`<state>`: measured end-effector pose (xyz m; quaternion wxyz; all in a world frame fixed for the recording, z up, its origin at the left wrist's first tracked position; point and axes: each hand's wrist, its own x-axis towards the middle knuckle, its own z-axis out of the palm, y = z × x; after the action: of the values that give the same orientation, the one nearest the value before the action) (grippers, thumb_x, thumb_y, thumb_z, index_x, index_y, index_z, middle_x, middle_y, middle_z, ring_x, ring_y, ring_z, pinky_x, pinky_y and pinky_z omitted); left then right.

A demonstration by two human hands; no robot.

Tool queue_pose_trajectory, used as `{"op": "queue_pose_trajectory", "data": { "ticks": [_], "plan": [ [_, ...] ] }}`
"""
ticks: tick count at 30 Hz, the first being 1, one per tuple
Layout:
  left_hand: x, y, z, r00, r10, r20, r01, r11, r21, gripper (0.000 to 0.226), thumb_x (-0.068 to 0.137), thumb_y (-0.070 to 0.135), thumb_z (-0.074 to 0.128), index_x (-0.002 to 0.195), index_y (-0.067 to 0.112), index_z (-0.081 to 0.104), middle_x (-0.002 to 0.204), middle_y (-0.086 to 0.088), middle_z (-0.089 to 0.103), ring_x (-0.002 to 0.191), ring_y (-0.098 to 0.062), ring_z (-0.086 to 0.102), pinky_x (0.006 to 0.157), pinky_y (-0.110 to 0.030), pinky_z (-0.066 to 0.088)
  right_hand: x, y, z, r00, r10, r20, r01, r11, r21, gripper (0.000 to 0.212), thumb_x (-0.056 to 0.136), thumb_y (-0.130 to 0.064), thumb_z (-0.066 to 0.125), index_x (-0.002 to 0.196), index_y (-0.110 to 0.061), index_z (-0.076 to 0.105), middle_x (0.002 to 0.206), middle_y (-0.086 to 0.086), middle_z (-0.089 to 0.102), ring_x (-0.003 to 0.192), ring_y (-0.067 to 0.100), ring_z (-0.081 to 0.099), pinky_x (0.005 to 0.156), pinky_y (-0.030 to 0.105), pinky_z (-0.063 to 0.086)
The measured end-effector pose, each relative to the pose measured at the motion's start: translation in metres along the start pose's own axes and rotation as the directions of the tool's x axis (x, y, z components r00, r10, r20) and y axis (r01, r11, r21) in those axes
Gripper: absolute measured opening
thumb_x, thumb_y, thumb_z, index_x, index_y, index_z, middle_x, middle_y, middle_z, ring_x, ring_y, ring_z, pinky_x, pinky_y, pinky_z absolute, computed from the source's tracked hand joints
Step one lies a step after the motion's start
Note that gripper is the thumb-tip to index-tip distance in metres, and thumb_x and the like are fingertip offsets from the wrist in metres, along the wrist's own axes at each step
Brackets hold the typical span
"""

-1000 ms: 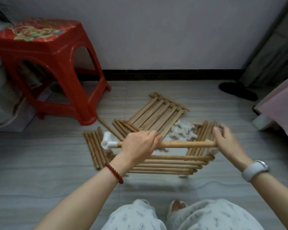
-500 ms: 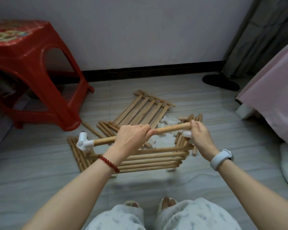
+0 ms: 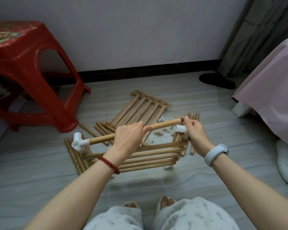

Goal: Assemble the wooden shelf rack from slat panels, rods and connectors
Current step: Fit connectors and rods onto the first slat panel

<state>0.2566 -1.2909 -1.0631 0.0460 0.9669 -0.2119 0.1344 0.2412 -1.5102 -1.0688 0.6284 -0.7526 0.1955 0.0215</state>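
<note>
While gripped near its middle by the left hand [image 3: 131, 138], fingers curled right round it, wooden rod [image 3: 163, 126] held slanted across frame centre, lower end toward the left, upper end toward the right. White three-way connector [image 3: 78, 143] fitted on the rod's lower left end, open sockets showing. Right hand [image 3: 195, 133] at centre right, fingertips pinching a second white connector [image 3: 181, 128] just beside the rod's bare upper end, apparently not yet on it, though hard to tell. Below both hands, near slat panel [image 3: 131, 159] lying across the grey floor [image 3: 40, 171], partly covered by the left wrist. Far slat panel [image 3: 140, 110] flat just above centre, its lower edge cut off by the rod and left hand. Loose rods [image 3: 75, 156] in a bundle at lower left of the near panel, more rods [image 3: 103, 127] between the two panels, another bundle [image 3: 194, 117] mostly hidden behind the right hand. Heap of spare white connectors [image 3: 161, 131] on the floor behind the rod, blurred, number not countable. No containers in view. Red bead bracelet [image 3: 109, 164] on the left wrist, pale grey wristband [image 3: 215, 154] on the right. Red plastic stool [image 3: 30, 75] at upper left, cut off by the frame edge. Dark slipper [image 3: 217, 81] at upper right by the black skirting, pink cloth [image 3: 269, 88] down the right edge, grey curtain [image 3: 256, 34] above it. Knees in flowered fabric [image 3: 181, 216] and toes at bottom centre.
</note>
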Motion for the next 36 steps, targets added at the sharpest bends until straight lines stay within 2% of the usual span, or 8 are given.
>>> {"op": "queue_pose_trajectory", "data": {
  "ticks": [4,10,19,21,23,25,27,36],
  "plan": [
    [0.003,0.006,0.002,0.998,0.052,-0.034,-0.052,0.999,0.003,0.044,0.1,0.042,0.013,0.103,0.019,0.052,0.085,0.005,0.058,0.07,-0.016,0.056,0.053,-0.026,0.029,-0.004,-0.002,0.002,0.994,-0.097,0.049,0.104,0.984,-0.146,0.041,0.097,-0.041,0.043,0.096,-0.003,0.06,0.072,0.001,0.052,0.068,0.017,0.052,0.06,0.028,0.04],
    [-0.006,0.005,0.002,0.983,0.115,-0.145,-0.12,0.993,-0.022,0.038,0.097,0.033,0.034,0.088,0.014,0.066,0.063,0.001,0.058,0.049,-0.017,0.053,0.042,-0.024,0.029,-0.003,-0.003,-0.009,0.996,-0.077,0.052,0.089,0.947,-0.307,0.033,0.102,-0.033,0.029,0.084,-0.017,0.051,0.075,-0.004,0.052,0.064,0.006,0.05,0.051,0.017,0.036],
    [-0.009,0.009,0.007,0.97,0.124,-0.209,-0.137,0.989,-0.048,0.036,0.097,0.032,0.038,0.087,0.013,0.066,0.063,-0.001,0.059,0.048,-0.02,0.054,0.039,-0.028,0.039,0.0,-0.02,-0.026,0.972,-0.042,0.231,0.155,0.852,-0.5,0.044,0.101,-0.034,0.035,0.111,0.004,0.054,0.094,0.011,0.057,0.082,0.025,0.055,0.076,0.038,0.047],
    [-0.006,0.008,0.009,0.97,0.127,-0.208,-0.137,0.99,-0.035,0.036,0.097,0.034,0.038,0.089,0.013,0.066,0.067,-0.001,0.061,0.053,-0.02,0.056,0.043,-0.03,0.041,-0.004,-0.027,-0.02,0.974,-0.102,0.205,0.211,0.74,-0.638,0.05,0.097,-0.046,0.038,0.124,-0.005,0.046,0.091,0.004,0.058,0.081,0.024,0.061,0.065,0.034,0.049],
    [-0.005,0.007,0.011,0.969,0.133,-0.21,-0.139,0.99,-0.012,0.032,0.095,0.039,0.045,0.089,0.014,0.065,0.069,-0.001,0.061,0.056,-0.02,0.056,0.047,-0.03,0.041,-0.011,-0.032,-0.013,0.965,-0.15,0.216,0.262,0.465,-0.846,0.069,0.085,-0.07,0.037,0.129,-0.016,0.039,0.094,0.0,0.055,0.082,0.02,0.06,0.055,0.027,0.044],
    [-0.007,0.007,0.014,0.963,0.15,-0.223,-0.151,0.988,0.013,0.03,0.091,0.042,0.052,0.088,0.014,0.064,0.07,-0.001,0.06,0.057,-0.019,0.055,0.048,-0.03,0.042,-0.014,-0.034,-0.006,0.966,-0.153,0.21,0.239,0.206,-0.949,0.081,0.075,-0.082,0.033,0.126,-0.019,0.037,0.104,0.004,0.055,0.084,0.02,0.058,0.059,0.03,0.045],
    [-0.009,0.008,0.018,0.957,0.156,-0.246,-0.155,0.988,0.026,0.028,0.09,0.04,0.054,0.087,0.014,0.064,0.069,-0.002,0.06,0.057,-0.02,0.054,0.048,-0.03,0.042,-0.013,-0.037,0.002,0.976,-0.146,0.164,0.181,0.106,-0.978,0.081,0.077,-0.082,0.029,0.122,-0.016,0.039,0.101,0.005,0.058,0.08,0.02,0.058,0.063,0.032,0.048],
    [-0.008,0.005,0.016,0.944,0.134,-0.301,-0.151,0.988,-0.032,0.021,0.086,0.034,0.066,0.084,0.013,0.066,0.064,-0.001,0.059,0.051,-0.02,0.056,0.045,-0.029,0.042,-0.014,-0.037,0.0,0.965,-0.122,0.232,0.261,0.361,-0.895,0.038,0.096,-0.038,0.04,0.121,-0.009,0.039,0.115,0.014,0.05,0.089,0.031,0.057,0.078,0.042,0.049]
  ]
}}
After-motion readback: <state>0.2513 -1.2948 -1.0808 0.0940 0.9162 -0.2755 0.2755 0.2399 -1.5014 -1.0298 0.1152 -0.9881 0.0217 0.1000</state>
